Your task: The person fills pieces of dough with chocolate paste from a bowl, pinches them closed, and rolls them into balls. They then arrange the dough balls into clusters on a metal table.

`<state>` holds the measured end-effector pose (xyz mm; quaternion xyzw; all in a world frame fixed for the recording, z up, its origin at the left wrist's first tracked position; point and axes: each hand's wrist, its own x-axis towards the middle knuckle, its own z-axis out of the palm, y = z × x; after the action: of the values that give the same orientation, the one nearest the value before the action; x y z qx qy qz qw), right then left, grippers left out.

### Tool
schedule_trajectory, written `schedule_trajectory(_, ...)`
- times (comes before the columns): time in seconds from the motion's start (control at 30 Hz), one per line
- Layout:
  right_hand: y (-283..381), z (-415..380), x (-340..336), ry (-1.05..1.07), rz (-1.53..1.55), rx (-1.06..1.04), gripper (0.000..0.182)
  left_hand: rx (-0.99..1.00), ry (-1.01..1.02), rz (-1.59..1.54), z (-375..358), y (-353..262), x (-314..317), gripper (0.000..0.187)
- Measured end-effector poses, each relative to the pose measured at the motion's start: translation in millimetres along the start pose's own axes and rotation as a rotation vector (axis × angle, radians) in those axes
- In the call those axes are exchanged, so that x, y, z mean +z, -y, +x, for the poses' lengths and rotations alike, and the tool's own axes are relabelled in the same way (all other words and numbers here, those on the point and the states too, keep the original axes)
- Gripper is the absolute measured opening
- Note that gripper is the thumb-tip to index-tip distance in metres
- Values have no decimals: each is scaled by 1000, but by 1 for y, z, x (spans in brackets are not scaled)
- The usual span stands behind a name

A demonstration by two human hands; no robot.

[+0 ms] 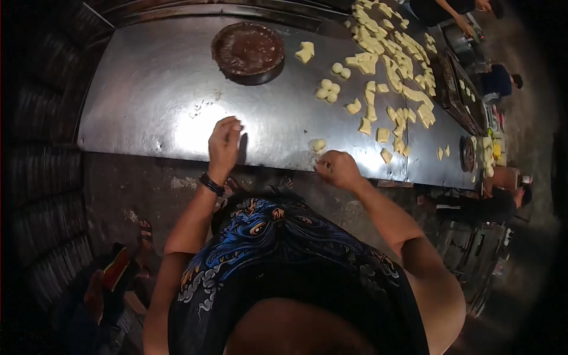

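My left hand (pixel 225 145) is raised over the near edge of the metal table (pixel 160 89), a dark bracelet on its wrist. Its fingers are curled in, and nothing shows in them. At the table's front edge, my right hand (pixel 339 168) is closed with the fingers folded under; whatever it may hold is hidden. Just beyond its knuckles sits a small pale dough ball (pixel 319 144). Farther back lie a cluster of several dough balls (pixel 328 90) and a pair of dough balls (pixel 341 70).
A round pan (pixel 256 79) of brown paste stands at the back. Many flat dough pieces (pixel 393 71) cover the table's right part. Trays (pixel 464 89) stand beyond its right end. Other people are around: a co-worker's arm (pixel 455 15) reaches in at top right, and another person (pixel 497 83) is farther off.
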<state>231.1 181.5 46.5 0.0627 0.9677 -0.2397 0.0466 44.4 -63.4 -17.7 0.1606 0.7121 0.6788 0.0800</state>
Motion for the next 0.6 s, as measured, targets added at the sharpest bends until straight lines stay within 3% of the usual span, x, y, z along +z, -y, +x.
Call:
schedule_trajectory(0.07, 5, 30, -28, 321, 245, 249, 14, 79, -65, 337, 3, 3, -9, 23)
schedule_trajectory(0.1, -2, 44, -22, 129, 233, 138, 14, 183, -105, 343, 4, 26, -9, 23)
schedule_trajectory(0.17, -19, 64, 9, -246, 229, -76, 14, 258, -155, 485, 4, 15, -1, 24)
schedule_trajectory(0.27, -30, 47, 49, -301, 36, -292, 16, 243, -224, 570, -3, 14, 7, 23)
schedule_trajectory(0.3, -37, 35, 47, -178, 44, -342, 19, 240, -243, 578, -2, 14, 7, 23)
schedule_trajectory(0.4, -85, 20, 21, -128, 71, -642, 16, 227, -311, 554, -8, 17, 10, 23)
schedule_trajectory(0.5, -96, 50, 10, -199, 27, -483, 10, 221, -372, 647, -10, 19, 13, 21)
schedule_trajectory(0.6, -75, 63, 28, -405, 105, -273, 8, 173, -412, 648, -14, 15, 23, 20)
